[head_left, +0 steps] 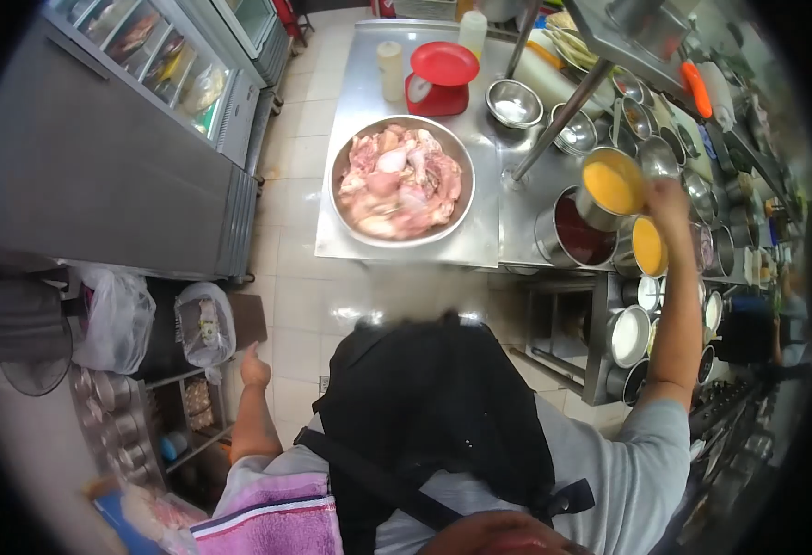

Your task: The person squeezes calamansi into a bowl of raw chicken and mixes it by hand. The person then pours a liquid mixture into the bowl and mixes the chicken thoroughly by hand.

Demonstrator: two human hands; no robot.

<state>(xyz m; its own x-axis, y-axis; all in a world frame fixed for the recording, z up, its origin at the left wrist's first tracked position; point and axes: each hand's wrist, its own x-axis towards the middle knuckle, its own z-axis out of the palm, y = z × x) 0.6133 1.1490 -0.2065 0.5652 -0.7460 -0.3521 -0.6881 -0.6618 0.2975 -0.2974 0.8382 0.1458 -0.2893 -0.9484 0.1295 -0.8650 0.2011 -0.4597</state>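
Observation:
My right hand (pixel 669 202) grips the side of a metal pot (pixel 596 212) holding a yellow-orange liquid (pixel 612 187). That pot is above and partly over a larger steel pot of dark red liquid (pixel 576 238). Just below it stands another container of orange liquid (pixel 648 248). My left hand (pixel 255 368) hangs low at the left, with one finger stretched out and nothing visible in it. It is near a brown panel (pixel 249 318) beside a plastic-lined bin (pixel 215 346). Ahead of me a wide steel bowl (pixel 467 199) is full of raw chicken pieces (pixel 401 176).
Behind the bowl are a red kitchen scale (pixel 443 69) and squeeze bottles (pixel 390 72). Several metal bowls (pixel 514 104) crowd the steel table (pixel 350 242). A shelf post (pixel 563 120) rises near my right hand. A display fridge (pixel 119 157) stands left, and shelves with pots (pixel 630 335) are below right.

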